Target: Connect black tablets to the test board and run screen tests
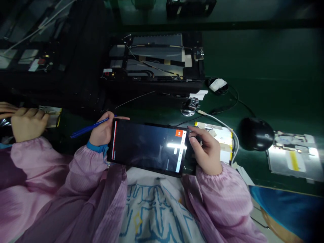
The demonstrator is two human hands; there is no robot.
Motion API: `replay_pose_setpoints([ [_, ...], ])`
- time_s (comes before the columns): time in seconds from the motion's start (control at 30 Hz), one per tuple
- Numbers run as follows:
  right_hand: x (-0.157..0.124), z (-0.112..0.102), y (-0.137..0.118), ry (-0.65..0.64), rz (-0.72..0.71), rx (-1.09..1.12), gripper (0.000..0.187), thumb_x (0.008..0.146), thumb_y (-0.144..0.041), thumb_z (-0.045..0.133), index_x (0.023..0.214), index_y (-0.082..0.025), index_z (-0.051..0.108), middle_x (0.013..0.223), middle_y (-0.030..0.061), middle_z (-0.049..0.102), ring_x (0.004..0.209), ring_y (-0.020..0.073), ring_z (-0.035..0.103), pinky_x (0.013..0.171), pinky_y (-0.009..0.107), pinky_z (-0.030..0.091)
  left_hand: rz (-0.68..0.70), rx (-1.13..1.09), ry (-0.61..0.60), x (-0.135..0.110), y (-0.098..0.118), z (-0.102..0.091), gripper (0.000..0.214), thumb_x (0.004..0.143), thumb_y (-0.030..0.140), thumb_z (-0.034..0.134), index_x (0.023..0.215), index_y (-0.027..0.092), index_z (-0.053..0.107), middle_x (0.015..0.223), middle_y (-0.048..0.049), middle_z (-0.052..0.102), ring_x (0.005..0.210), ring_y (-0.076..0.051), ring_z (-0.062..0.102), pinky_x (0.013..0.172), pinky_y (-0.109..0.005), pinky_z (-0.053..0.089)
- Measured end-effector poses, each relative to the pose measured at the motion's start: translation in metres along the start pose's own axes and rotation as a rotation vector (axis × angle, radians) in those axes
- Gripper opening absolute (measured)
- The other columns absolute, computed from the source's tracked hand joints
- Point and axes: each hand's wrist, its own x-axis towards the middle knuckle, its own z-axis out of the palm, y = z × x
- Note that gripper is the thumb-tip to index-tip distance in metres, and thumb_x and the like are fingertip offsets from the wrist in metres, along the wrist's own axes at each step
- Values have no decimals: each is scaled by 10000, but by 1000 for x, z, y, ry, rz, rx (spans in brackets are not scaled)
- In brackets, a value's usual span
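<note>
A tablet (146, 145) with a dark screen, a red patch and a white strip along its right side lies tilted in front of my body. My left hand (102, 131) is closed on its left end and also keeps a blue pen (88, 128) between the fingers, the pen pointing out to the left. At the tablet's upper right corner, my right hand (206, 148) has its thumb and forefinger curled together against the edge. Whether something small sits between those fingertips is hidden. A blue band (97, 147) circles my left wrist.
A black tray (152, 86) carries opened tablet bodies. Behind my right hand lie a metal-backed part (225, 135), a white cable (220, 118) and a small chrome device (190, 106). A black rounded object (256, 134) stands further right. A co-worker's hand (29, 123) is at left.
</note>
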Motion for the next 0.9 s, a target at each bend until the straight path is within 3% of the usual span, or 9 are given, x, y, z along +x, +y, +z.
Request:
replay_pose_setpoints([
  [0.43,0,1,-1,-10,-43,-8,287,889,-346,566,1149,-239,626,833,28,639,810,206,603,744,369,497,-39,37,69,0,0,-1,209,788,296,604,754,210,417,933,-73,743,865,-310,659,824,-509,499],
  [0.5,-1,0,-2,-24,-66,-23,344,887,-356,566,1210,-242,591,867,39,635,839,219,604,779,397,503,-34,16,57,0,0,-1,225,785,293,615,766,206,409,951,-90,738,855,-298,671,809,-500,513],
  [0.6,-8,-4,-4,-95,-135,-75,595,848,-412,606,1387,-229,432,1075,101,603,1012,278,577,905,492,479,-8,-12,13,2,-1,-3,233,777,288,630,765,199,415,954,-120,735,828,-281,692,774,-455,535],
  [0.73,-25,-5,-9,-234,-172,-208,950,768,-497,666,1515,-214,152,1450,179,351,1379,408,284,1086,653,273,16,-35,-51,5,-3,-6,200,769,287,629,758,196,451,964,-137,742,831,-287,707,737,-413,554],
  [0.8,-35,-4,-13,-301,-153,-262,1031,746,-516,677,1525,-227,67,1541,182,210,1439,441,135,1095,706,185,20,-32,-50,6,-3,-6,170,777,287,617,758,201,472,963,-128,744,834,-286,707,737,-414,557],
  [0.9,-43,-1,-19,-321,-125,-320,1037,743,-495,679,1522,-257,37,1579,180,104,1453,456,53,1076,744,146,23,-17,-18,6,0,-3,158,769,284,620,735,208,485,955,-112,748,825,-277,702,728,-404,557],
])
